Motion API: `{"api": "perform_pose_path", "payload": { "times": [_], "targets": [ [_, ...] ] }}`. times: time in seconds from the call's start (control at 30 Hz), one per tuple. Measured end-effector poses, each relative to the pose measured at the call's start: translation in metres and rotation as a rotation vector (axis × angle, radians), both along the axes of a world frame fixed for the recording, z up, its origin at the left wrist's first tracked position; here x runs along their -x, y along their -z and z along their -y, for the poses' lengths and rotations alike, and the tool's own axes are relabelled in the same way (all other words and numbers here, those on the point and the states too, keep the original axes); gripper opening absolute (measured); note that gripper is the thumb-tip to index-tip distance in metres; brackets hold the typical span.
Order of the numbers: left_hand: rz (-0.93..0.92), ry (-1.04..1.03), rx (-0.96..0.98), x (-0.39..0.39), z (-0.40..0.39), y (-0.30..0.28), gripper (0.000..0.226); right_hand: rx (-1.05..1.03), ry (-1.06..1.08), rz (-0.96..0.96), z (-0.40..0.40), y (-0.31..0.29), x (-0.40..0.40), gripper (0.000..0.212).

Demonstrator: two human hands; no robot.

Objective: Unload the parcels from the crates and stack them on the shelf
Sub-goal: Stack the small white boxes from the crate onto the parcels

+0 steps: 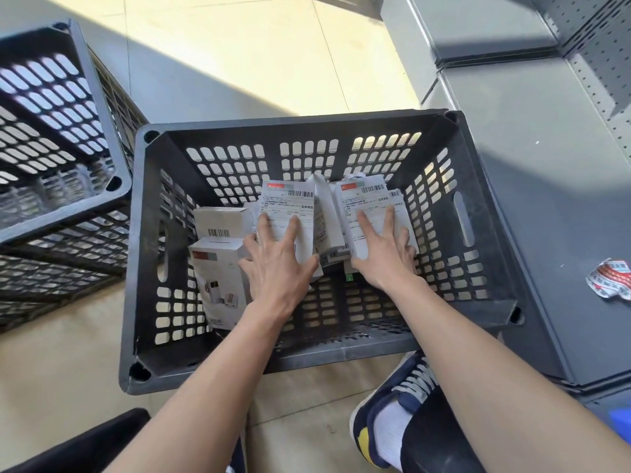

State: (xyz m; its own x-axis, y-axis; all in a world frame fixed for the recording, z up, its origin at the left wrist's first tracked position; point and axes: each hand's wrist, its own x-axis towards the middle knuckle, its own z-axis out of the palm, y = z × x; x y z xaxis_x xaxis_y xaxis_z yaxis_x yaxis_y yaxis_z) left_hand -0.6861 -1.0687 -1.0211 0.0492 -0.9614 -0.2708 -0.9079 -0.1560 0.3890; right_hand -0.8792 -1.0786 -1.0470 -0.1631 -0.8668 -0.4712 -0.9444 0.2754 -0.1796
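1. My left hand (278, 264) and right hand (384, 257), fingers spread flat, each press a labelled parcel inside the black crate (218, 363).
2. Several parcels remain; the grey shelf (532, 186) beside it holds none, as far as I see.

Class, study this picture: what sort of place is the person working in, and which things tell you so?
Probably a stockroom or parcel depot. A black slotted crate on a tiled floor holds small white parcels with barcoded shipping labels, and grey metal shelving with a perforated back panel stands beside it. Both hands reach into the crate.
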Motion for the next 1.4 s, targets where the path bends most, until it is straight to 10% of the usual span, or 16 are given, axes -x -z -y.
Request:
{"api": "perform_pose_path", "payload": {
  "times": [0.47, 1.4],
  "targets": [
    [-0.217, -0.023, 0.107, 0.021, -0.022, -0.069, 0.069, 0.340, 0.197, 0.159, -0.052, -0.095, 0.009, 0.079],
    [-0.412, 0.642, 0.498, 0.252, -0.256, -0.331, 0.057, 0.836, 0.681, -0.145, -0.396, -0.344, 0.193, 0.081]
  ]
}}
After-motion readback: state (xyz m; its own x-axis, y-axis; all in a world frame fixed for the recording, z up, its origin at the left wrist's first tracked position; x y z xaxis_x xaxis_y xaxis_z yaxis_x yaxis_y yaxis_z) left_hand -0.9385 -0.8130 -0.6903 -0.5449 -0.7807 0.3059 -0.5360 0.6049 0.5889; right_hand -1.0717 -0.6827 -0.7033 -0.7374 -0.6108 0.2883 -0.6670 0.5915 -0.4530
